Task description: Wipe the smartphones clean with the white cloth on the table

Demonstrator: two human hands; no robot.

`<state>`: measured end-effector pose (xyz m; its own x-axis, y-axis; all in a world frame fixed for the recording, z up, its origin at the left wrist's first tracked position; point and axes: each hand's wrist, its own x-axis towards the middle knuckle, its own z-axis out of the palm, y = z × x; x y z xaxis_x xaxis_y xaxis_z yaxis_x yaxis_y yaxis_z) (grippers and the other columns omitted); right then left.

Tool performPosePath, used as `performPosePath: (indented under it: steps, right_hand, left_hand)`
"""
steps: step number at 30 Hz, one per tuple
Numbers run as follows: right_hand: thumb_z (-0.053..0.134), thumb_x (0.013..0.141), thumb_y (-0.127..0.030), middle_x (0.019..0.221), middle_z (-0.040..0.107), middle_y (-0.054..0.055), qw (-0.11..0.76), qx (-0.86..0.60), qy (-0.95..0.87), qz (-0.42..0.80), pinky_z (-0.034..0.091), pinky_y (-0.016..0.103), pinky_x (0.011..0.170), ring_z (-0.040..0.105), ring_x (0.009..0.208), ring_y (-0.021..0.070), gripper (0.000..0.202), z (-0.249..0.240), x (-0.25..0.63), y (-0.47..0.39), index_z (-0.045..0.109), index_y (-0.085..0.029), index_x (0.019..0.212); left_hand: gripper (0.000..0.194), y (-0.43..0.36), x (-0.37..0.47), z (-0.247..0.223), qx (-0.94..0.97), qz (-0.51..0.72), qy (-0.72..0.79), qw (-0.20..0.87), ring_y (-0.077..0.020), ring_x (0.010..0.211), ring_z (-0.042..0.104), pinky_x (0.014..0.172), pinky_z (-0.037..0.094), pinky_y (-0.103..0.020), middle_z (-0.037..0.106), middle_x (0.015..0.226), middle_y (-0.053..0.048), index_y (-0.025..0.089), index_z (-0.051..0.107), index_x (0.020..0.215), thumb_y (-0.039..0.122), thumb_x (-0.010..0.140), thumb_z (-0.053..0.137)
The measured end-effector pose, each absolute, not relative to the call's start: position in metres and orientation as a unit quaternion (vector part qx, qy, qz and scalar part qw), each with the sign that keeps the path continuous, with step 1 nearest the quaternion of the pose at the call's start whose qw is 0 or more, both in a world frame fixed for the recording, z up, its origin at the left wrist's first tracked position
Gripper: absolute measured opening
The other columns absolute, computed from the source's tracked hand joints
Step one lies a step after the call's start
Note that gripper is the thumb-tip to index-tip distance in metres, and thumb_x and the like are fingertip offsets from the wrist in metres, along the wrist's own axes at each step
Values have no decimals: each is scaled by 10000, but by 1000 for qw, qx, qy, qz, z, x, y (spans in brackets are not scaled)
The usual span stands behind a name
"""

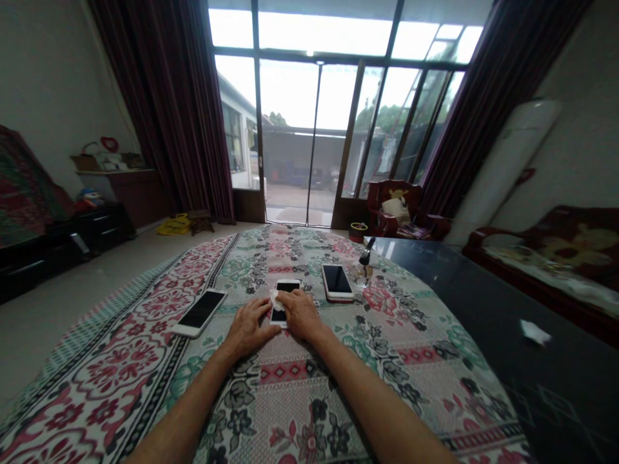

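Note:
A white phone with a dark screen [289, 285] lies on the patterned tablecloth [309, 380], partly covered by my hands. My right hand [300, 313] is over its screen, fingers closed on a small white tissue [275, 298]. Along the phone's left edge and lower corner, my left hand [250, 327] grips it with fingers and thumb. Another white phone [200, 313] lies tilted to the left of my left hand. To the right of my right hand, a phone [337, 282] rests on something reddish.
Behind the right phone stands a clear glass bottle [362, 272] with a black top. A dark glossy table [464, 303] adjoins on the right, with a crumpled white tissue [535, 332] on it. Wooden seats stand farther right, and glass doors are ahead.

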<state>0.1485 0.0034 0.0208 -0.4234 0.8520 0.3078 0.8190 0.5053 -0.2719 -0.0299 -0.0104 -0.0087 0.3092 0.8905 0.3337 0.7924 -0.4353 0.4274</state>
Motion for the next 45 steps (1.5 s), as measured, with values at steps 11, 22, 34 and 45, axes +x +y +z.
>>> performPosePath:
  steps: [11, 22, 34, 45]
  right_hand:
    - [452, 874, -124, 1140, 638, -1, 213, -447, -864, 92, 356, 249, 851, 503, 1000, 169, 377, 19, 166, -42, 601, -291, 1177]
    - [417, 879, -162, 990, 666, 55, 184, -528, -828, 48, 368, 277, 790, 554, 957, 204, 361, 28, 159, 25, 663, -287, 1111]
    - [416, 860, -164, 1072, 693, 58, 149, -575, -804, 37, 390, 266, 794, 587, 1001, 201, 403, 35, 139, 69, 649, -288, 1164]
    - [418, 901, -163, 981, 663, 53, 206, -524, -826, 29, 359, 272, 812, 540, 953, 195, 341, 20, 160, 4, 638, -282, 1132]
  left_hand:
    - [529, -9, -30, -11, 797, 287, 522, 99, -289, 1241, 469, 1049, 345, -439, 559, 1321, -94, 209, 623, 1200, 418, 720, 701]
    - [528, -8, -31, -6, 811, 250, 518, 104, -305, 1252, 451, 1052, 337, -447, 538, 1339, -86, 241, 617, 1233, 411, 737, 683]
    - [499, -10, -30, -6, 813, 255, 515, 94, -295, 1251, 457, 1046, 346, -442, 545, 1334, -87, 237, 619, 1229, 403, 761, 671]
    - [512, -9, -31, -5, 815, 267, 503, 107, -306, 1239, 461, 1043, 342, -464, 562, 1311, -95, 231, 615, 1236, 401, 758, 687]
